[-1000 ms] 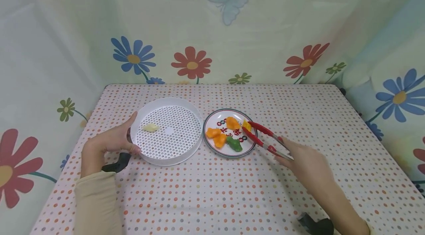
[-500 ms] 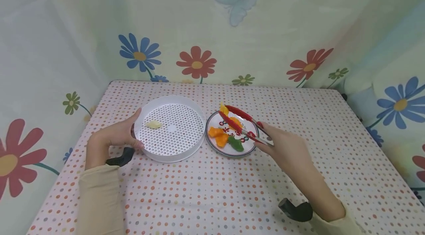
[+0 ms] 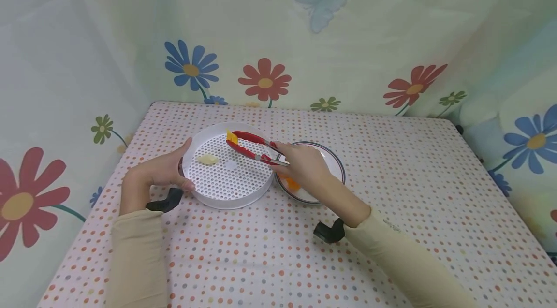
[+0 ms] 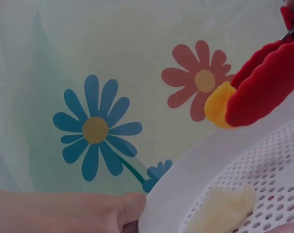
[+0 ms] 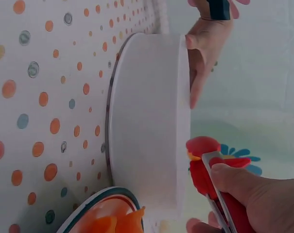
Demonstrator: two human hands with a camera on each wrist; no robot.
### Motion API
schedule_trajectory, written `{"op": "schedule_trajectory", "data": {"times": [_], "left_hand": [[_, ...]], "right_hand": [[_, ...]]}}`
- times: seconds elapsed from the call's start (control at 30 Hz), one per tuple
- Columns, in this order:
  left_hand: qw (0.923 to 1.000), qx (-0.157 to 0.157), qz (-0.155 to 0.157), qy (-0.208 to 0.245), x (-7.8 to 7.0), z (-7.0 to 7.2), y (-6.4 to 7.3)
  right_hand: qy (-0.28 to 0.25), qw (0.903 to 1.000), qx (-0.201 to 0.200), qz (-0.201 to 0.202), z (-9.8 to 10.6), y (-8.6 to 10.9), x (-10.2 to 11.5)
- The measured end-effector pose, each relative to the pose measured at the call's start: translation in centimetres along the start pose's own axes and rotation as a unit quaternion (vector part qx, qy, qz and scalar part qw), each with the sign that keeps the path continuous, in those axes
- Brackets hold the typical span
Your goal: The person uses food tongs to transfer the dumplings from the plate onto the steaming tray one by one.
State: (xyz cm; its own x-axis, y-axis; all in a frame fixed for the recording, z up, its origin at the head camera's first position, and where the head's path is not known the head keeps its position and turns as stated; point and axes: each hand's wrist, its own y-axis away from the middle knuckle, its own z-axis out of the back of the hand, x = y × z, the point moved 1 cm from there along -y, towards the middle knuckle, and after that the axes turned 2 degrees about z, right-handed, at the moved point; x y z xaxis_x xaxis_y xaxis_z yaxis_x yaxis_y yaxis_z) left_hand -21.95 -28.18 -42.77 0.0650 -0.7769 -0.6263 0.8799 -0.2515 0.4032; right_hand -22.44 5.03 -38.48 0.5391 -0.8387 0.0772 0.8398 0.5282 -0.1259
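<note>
My left hand [image 3: 163, 172] holds the left side of a round white steamer tray [image 3: 235, 202] with a perforated floor. In the left wrist view, a pale, lumpy dumpling-like piece [image 4: 222, 208] lies on that floor. My right hand [image 3: 306, 165] grips metal tongs [image 3: 248, 136] with red tips. Pinched between those tips is a small yellow dumpling-like piece [image 4: 218, 104], raised over the far part of the tray. The right wrist view shows the right thumb along one arm of the tongs.
To the right of the tray stands a white plate [image 3: 336, 165] with a dark rim, partly covered by my right hand. Orange pieces [image 3: 292, 184] show on it. A dotted cloth [image 3: 235, 259] covers the table, and a floral curtain [image 3: 357, 56] hangs behind.
The tongs picked the yellow piece up from the plate's right side and carried it left over the tray. My left hand keeps its place on the tray.
</note>
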Motion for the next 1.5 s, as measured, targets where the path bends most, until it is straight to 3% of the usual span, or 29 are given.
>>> {"op": "schedule_trajectory", "data": {"times": [0.23,0.43,0.73,1.23,1.5], "left_hand": [[0.9999,-0.003,0.008,-0.007,-0.1,-0.1,-0.2],[0.9998,-0.004,0.017,0.001,-0.2,0.0,-0.2],[0.9998,-0.002,0.017,0.012,-0.3,0.0,-0.1],[0.9998,-0.005,0.015,0.008,-0.4,0.0,-0.2],[0.9999,-0.003,0.015,0.002,-0.3,-0.1,0.0]], "right_hand": [[0.003,0.9983,0.059,-0.006,-1.2,-2.4,1.6],[0.011,0.9986,0.050,0.013,-1.5,-3.1,2.2],[0.006,0.9965,0.082,0.012,-2.1,-3.8,2.8],[0.027,0.9943,0.103,-0.006,-1.3,-4.0,3.6],[-0.009,0.9928,0.111,-0.045,-1.3,-4.3,3.1]]}}
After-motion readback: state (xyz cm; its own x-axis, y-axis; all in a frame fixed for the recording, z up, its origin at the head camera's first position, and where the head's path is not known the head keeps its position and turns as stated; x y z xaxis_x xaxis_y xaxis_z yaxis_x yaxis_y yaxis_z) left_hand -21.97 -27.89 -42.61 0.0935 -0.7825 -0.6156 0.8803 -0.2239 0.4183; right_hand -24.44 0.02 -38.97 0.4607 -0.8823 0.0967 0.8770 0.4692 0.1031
